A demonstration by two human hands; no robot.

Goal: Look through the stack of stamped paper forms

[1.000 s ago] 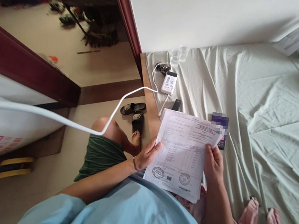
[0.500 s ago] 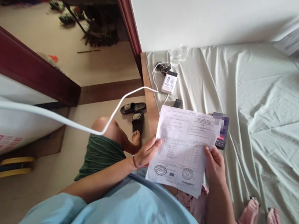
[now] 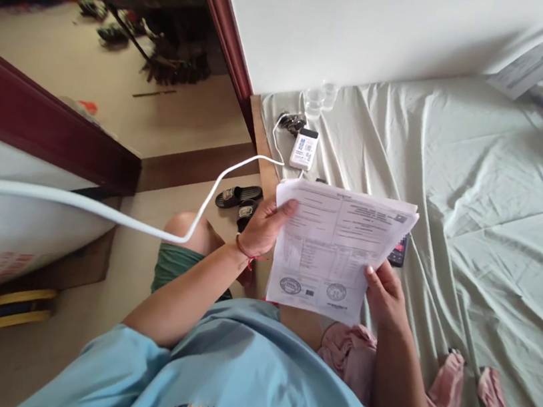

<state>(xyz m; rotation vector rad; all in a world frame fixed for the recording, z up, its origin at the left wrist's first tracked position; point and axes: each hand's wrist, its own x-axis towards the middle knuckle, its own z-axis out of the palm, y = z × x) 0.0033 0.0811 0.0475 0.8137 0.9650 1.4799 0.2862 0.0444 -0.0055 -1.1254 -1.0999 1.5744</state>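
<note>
A thin stack of printed papers [image 3: 328,252], with a form and two round stamps low on the top sheet, is held above my lap. My left hand [image 3: 267,224], with a red string at the wrist, grips the left edge near the upper corner, thumb on top. Lower on the opposite edge, my right hand [image 3: 384,293] pinches the sheets between thumb and fingers. Behind the papers' right side a dark phone [image 3: 399,250] lies on the sheet, partly covered. The fingers under the papers are hidden.
A pale green sheet [image 3: 495,194] covers the bed. A white boxy device [image 3: 304,149] with a white cable [image 3: 236,168] lies near its edge, beside clear cups [image 3: 320,99]. Black slippers [image 3: 239,196] rest on the floor. Pink cloth [image 3: 448,383] lies at lower right.
My left hand has slid up the papers' left edge. The papers have moved up a little and their upper right corner now reaches further right, covering more of the phone.
</note>
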